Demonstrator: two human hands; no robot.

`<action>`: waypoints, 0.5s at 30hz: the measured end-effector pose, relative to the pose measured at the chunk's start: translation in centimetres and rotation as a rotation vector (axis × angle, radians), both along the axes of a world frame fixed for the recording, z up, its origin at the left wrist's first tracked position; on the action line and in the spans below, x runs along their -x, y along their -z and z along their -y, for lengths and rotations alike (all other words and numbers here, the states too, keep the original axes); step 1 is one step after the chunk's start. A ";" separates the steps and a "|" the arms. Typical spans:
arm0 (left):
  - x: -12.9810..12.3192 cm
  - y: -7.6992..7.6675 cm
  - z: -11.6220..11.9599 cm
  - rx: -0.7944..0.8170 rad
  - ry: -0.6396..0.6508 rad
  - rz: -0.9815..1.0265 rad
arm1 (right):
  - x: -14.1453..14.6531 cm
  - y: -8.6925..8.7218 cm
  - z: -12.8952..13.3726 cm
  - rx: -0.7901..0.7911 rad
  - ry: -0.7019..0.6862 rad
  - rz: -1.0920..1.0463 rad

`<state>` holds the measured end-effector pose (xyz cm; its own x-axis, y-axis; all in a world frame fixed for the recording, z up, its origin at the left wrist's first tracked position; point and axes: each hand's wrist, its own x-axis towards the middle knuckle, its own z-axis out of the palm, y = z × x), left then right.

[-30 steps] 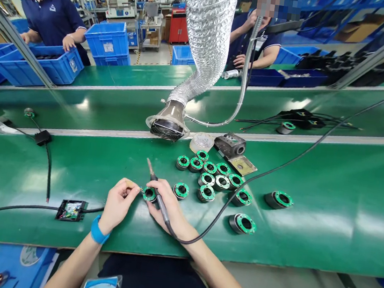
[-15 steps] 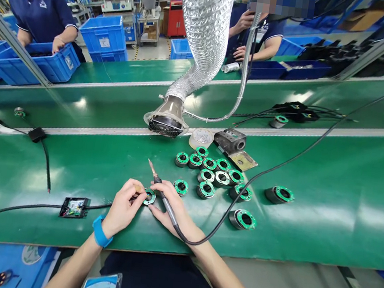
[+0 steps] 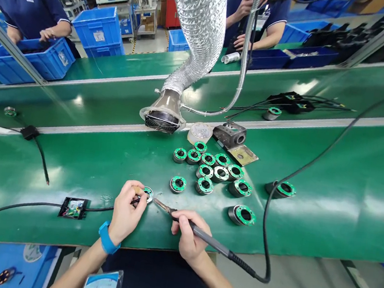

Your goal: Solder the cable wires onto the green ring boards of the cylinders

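My left hand (image 3: pixel 129 209), with a blue band at its wrist, pinches the end of a black cable (image 3: pixel 100 208) against a small ring part with a green board (image 3: pixel 148 194). That cable runs left to an open black box (image 3: pixel 73 208) with a circuit board inside. My right hand (image 3: pixel 191 236) is closed round a soldering iron (image 3: pixel 212 242), whose tip points left, close beside the ring part. Whether the tip touches it I cannot tell. Several more ring parts with green faces (image 3: pixel 204 185) stand to the right, beyond my right hand.
A fan hood (image 3: pixel 163 117) on a silver duct hangs over the bench (image 3: pixel 113 152). Behind the rings are a round tub (image 3: pixel 199 133) and a metal iron holder (image 3: pixel 230 135). The iron's cord (image 3: pixel 267 229) loops at right. Two people work across the bench near blue bins (image 3: pixel 43 60).
My right hand has moved right and away from the ring part, and the iron has swung from pointing up and away to pointing left at it. The camera view has shifted slightly.
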<state>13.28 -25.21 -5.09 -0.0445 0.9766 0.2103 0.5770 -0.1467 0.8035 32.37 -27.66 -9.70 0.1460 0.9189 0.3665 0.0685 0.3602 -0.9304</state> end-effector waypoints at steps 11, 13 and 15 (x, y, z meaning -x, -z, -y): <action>-0.3 0.1 -0.1 -0.006 -0.022 0.015 | 0.5 -1.0 -0.6 0.015 -0.086 -0.069; -0.3 0.1 -0.1 -0.005 -0.020 0.010 | 0.6 -1.1 -0.7 0.030 -0.080 -0.080; -0.3 0.1 -0.1 -0.008 -0.017 0.006 | 0.6 -1.2 -0.7 0.049 -0.075 -0.087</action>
<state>13.57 -25.12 -5.15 -0.0627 0.9740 0.2178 0.5744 -0.1433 0.8059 31.73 -26.93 -8.51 0.1055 0.9449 0.3098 -0.0387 0.3152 -0.9482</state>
